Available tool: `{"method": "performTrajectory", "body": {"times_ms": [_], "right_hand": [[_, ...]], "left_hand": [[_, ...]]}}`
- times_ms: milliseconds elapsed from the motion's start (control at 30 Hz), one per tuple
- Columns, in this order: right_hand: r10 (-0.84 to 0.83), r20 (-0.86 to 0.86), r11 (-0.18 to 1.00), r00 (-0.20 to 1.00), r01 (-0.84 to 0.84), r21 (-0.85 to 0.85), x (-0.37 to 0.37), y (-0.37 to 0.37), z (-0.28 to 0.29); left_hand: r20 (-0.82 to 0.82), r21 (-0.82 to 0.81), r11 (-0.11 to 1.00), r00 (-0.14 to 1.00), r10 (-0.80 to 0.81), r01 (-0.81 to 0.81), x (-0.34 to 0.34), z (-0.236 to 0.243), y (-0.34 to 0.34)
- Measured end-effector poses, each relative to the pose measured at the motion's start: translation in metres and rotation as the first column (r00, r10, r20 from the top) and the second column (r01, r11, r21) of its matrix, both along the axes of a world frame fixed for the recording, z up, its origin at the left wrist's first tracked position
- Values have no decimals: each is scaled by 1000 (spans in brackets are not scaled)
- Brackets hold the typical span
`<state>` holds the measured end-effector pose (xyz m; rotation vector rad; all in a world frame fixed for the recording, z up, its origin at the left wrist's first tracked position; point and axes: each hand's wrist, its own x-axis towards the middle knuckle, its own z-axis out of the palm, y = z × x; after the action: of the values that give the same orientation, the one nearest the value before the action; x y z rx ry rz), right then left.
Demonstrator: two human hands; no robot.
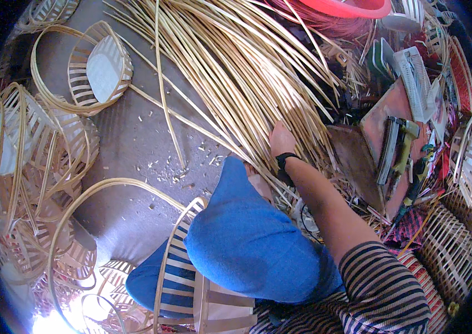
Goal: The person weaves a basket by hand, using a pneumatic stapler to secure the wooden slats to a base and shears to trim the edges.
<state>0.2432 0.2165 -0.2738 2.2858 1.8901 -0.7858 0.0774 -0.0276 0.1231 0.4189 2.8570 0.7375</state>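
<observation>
A striped sleeve (383, 281) fills the lower right, nearest the camera, beside blue trousers (252, 239) bent at the knees. Across the lap sits a slatted basket (213, 312), tipped so that its rim (164, 267) faces left; a large hoop (60, 222) curves out from it, and blue cloth shows between the slats.

From the sleeve a bare forearm (325, 203) stretches up the picture to the right hand (282, 139) (a dark band (285, 160) circles the wrist). The hand is at the lower part of a broad, fanned heap of pale sticks (241, 67), which runs from the top edge down to the knees. Its fingers are too hidden to make out — I cannot tell how far they are open, or whether they grip a stick. The left hand is out of view.

Grey floor (130, 133), flecked with chips, lies left of the sticks. Beyond it stand more baskets (41, 147). On the right, a green-handled tool (402, 153) rests on a reddish board (378, 125) — near a white tray (416, 83).
</observation>
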Motion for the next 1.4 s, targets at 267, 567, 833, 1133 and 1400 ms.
{"method": "performTrajectory", "body": {"times_ms": [267, 567, 833, 1133, 1400], "right_hand": [[-166, 115, 954, 979, 189, -232, 13, -19, -6], [34, -621, 999, 783, -17, 32, 30, -39, 27], [63, -543, 998, 837, -36, 60, 81, -38, 119], [-394, -896, 816, 204, -371, -443, 116, -77, 286], [112, -978, 683, 178, -729, -55, 58, -131, 300]], "left_hand": [[1, 32, 999, 1000, 14, -14, -3, -15, 4], [-16, 132, 991, 999, -29, 31, -9, -27, 8], [-101, 369, 914, 985, -138, 166, -17, -65, 22], [-456, -20, 607, 533, -712, 794, -4, -83, 58], [-538, 75, 572, 516, -666, 817, 10, -100, 82]]}}
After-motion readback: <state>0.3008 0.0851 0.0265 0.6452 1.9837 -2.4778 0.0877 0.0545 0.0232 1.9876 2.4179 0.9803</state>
